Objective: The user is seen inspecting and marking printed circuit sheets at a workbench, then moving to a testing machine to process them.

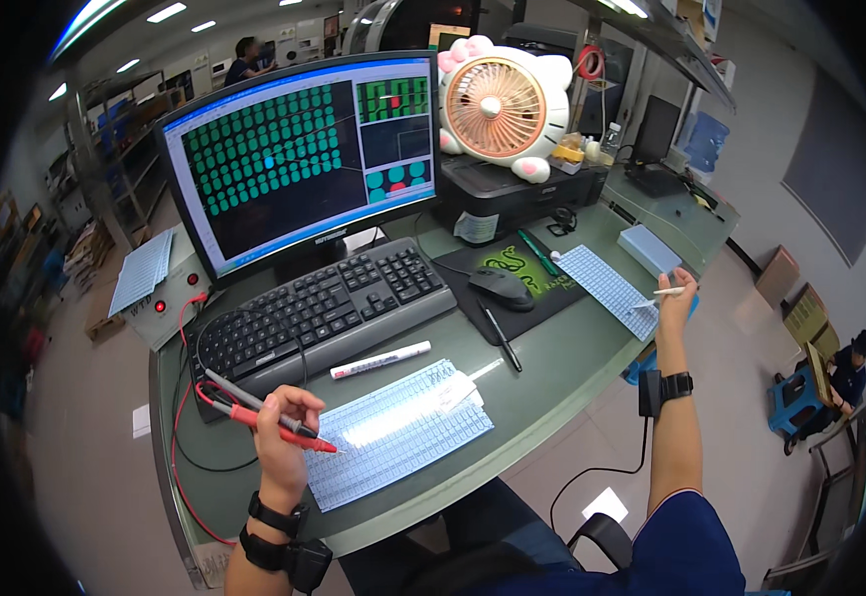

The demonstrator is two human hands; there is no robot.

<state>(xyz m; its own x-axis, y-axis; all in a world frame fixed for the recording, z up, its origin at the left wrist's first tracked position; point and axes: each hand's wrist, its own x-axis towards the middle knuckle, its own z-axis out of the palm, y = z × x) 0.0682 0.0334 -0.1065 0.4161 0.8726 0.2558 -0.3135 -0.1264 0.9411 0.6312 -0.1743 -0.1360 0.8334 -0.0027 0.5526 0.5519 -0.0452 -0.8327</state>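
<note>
Blue sleeve (686,551) is nearest; left fingers (299,399) grip probes (320,444), right fingers (685,279) one pale stick (664,291); beside left fingers, the nearer patterned sheet (393,437) stretches lengthwise rightward.

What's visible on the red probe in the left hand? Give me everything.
The red probe is slim and pen-like, its glossy red body apparently plastic, narrowing to a thin tip. A red lead curves off behind it. It slants, tip down and to the right, gripped in the left hand alongside a dark probe. Its tip is at the pale blue panel; contact can't be made out. The hand hides its middle.
</note>
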